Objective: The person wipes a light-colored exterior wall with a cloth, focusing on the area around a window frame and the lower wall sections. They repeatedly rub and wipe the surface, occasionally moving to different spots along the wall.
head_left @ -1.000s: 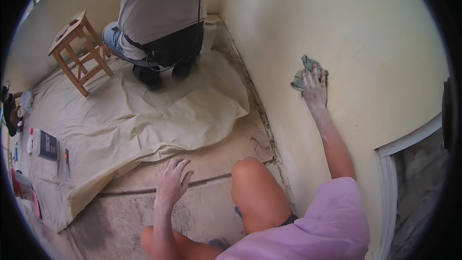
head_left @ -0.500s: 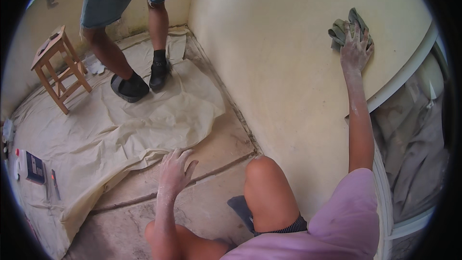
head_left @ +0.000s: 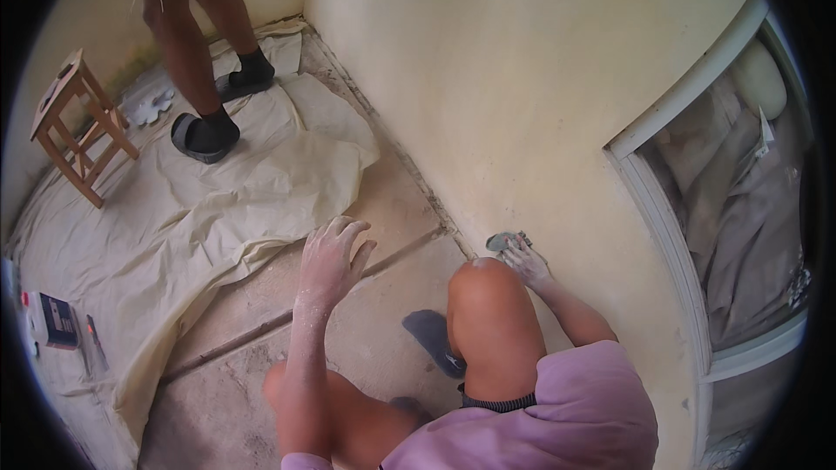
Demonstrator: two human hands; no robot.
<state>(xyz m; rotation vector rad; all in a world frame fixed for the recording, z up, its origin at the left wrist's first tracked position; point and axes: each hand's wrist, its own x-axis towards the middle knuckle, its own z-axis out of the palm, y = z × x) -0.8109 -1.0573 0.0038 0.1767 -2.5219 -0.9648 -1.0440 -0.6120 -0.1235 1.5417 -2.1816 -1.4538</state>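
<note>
Pale yellow plaster wall (head_left: 522, 96) fills most of the view, matte and a bit blotchy, meeting a bare dusty concrete floor (head_left: 383, 209) with a grubby dark seam along the bottom. Over on the right there's a white window frame (head_left: 670, 235) with rumpled plastic sheeting behind it.

So the right hand (head_left: 525, 263) is low on the wall, just above the floor seam and right beside the raised knee, fingers closed over a small grey-green sanding pad (head_left: 503, 241) and pressing it flat to the plaster. The left hand (head_left: 333, 254) is caked in white dust, fingers spread and loosely curled, holding nothing, out over the concrete near the edge of the drop cloth (head_left: 218, 218).

That cloth is cream, wrinkly and bunched up, covering most of the floor toward the corner. Another person's legs (head_left: 187, 43) stand on it in dark socks and slides, next to a small wooden stool (head_left: 74, 126). A dark blue booklet (head_left: 59, 320) lies on the cloth at the far left. A grey slipper (head_left: 433, 339) sits on the concrete by the knee.
</note>
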